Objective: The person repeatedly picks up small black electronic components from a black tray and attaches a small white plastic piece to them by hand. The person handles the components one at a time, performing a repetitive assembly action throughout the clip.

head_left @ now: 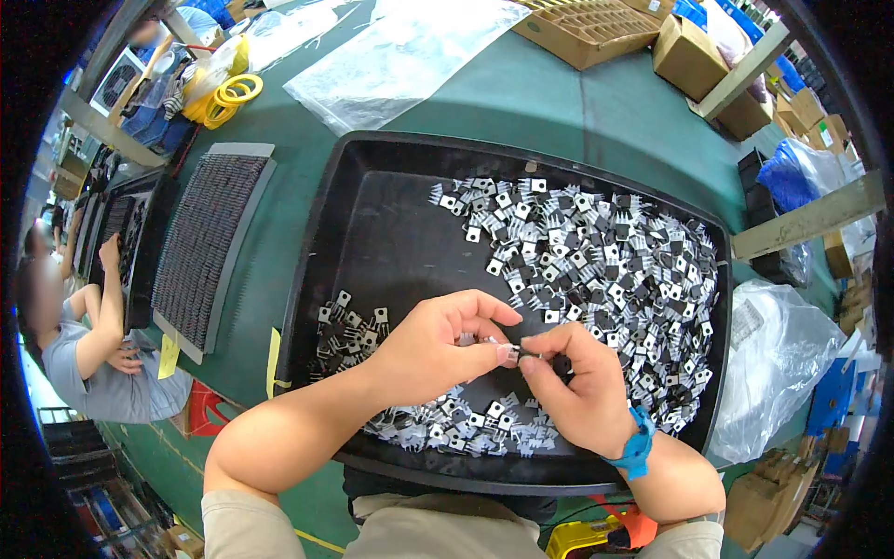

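Note:
Over a large black tray [391,228], both my hands meet at one small transistor [515,351] with a metal tab and leads. My left hand [438,340] pinches it between thumb and fingertips, partly hiding it. From the other side, the thumb and index finger of my right hand [587,387] grip it too; a blue band [637,444] circles that wrist. A big heap of loose transistors [605,265] fills the tray's right side. Smaller groups lie by my left forearm: darker transistors [340,331] beyond it and paler pieces [438,424] nearer me.
The tray stands on a green table [494,102]. Left of it lies a board with dense rows of dark parts [209,233]. A co-worker [102,345] sits at far left, reaching into another black tray. Plastic bags [778,359] and cardboard boxes [689,56] surround the tray's right and far sides.

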A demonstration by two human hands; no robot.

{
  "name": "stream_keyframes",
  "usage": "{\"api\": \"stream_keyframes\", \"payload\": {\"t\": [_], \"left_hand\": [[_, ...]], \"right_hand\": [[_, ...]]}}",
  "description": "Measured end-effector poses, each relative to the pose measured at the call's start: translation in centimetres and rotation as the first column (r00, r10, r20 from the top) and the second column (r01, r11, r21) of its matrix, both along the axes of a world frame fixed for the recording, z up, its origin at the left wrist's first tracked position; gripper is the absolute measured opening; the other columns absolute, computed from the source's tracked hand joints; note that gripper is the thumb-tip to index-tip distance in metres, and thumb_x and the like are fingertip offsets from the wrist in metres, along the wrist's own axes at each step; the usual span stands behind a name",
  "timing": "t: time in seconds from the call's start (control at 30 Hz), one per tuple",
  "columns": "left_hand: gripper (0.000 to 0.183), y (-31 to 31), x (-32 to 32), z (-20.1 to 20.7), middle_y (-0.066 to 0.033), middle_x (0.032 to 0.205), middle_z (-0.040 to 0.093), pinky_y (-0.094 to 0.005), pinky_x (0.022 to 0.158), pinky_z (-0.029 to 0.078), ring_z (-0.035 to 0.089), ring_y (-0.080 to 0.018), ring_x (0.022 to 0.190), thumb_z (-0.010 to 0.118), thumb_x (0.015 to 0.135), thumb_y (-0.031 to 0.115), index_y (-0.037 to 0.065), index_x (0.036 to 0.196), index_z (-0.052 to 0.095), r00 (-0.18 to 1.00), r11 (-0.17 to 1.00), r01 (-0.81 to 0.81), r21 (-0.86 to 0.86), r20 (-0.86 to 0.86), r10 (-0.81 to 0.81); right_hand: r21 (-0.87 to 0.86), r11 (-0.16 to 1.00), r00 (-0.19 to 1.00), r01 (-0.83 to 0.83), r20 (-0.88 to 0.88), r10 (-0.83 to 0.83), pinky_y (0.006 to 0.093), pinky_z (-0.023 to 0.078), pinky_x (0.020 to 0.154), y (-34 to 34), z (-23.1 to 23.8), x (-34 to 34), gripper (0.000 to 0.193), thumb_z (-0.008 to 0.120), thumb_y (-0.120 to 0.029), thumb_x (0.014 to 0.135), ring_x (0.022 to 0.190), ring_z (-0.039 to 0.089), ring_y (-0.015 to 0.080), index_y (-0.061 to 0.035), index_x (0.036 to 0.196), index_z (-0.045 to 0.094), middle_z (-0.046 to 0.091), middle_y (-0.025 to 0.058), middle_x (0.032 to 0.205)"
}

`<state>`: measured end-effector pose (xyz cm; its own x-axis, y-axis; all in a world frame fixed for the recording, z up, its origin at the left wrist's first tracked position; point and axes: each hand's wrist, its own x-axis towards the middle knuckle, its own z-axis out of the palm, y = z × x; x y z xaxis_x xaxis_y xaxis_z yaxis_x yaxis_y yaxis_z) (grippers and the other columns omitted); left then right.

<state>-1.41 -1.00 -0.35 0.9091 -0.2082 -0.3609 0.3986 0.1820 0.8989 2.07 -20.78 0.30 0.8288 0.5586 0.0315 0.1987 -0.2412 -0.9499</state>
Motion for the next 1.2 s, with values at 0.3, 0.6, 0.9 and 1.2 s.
{"api": "stream_keyframes", "payload": {"t": [0.3,0.6,0.9,1.2], "left_hand": [[0.018,0.7,0.2,-0.5,-0.0096,0.085,0.067,-0.0194,0.051,0.038,0.048,-0.0054,0.058,0.062,0.088,0.007,0.0,0.104,0.058,0.986,0.965,-0.046,-0.258,-0.165,0.003],[0.008,0.6,0.1,-0.4,-0.0047,0.071,0.064,-0.0197,0.047,0.035,0.046,-0.0041,0.053,0.065,0.087,0.01,0.002,0.085,0.062,0.988,0.994,0.106,-0.011,-0.111,-0.106],[0.013,0.4,0.4,-0.1,-0.0035,0.071,0.063,-0.0194,0.047,0.036,0.047,-0.0036,0.054,0.063,0.088,0.015,0.002,0.085,0.063,0.985,0.993,0.098,-0.062,-0.137,-0.105],[0.019,0.8,0.5,-1.3,-0.0119,0.085,0.064,-0.0198,0.049,0.035,0.048,-0.0072,0.058,0.053,0.09,0.006,-0.001,0.107,0.059,0.985,0.951,-0.15,-0.269,-0.119,0.122]], "right_hand": [[0.039,0.994,0.994,0.105,0.02,-0.106,0.0263,0.048,0.065,0.0,0.0,-0.1,0.014,0.064,0.0,0.084,0.072,0.06,0.0123,-0.0003,0.097,0.061,0.064,0.0081,0.08],[0.031,0.994,0.994,-0.106,0.021,0.105,0.0251,0.047,0.065,0.1,-0.3,0.2,0.013,0.063,-0.001,0.086,0.074,0.059,0.0114,-0.0004,0.099,0.06,0.063,0.0078,0.082],[0.109,0.992,0.914,-0.06,-0.393,0.098,0.0189,0.039,0.058,0.0,-0.5,0.8,0.012,0.062,-0.012,0.091,0.068,0.046,0.0014,-0.0031,0.099,0.058,0.057,-0.0021,0.079],[-0.143,0.949,0.941,-0.282,-0.233,0.245,0.0302,0.05,0.061,0.1,-0.8,1.2,0.009,0.057,0.001,0.084,0.07,0.065,0.0179,-0.0009,0.092,0.058,0.065,0.01,0.081]]}}
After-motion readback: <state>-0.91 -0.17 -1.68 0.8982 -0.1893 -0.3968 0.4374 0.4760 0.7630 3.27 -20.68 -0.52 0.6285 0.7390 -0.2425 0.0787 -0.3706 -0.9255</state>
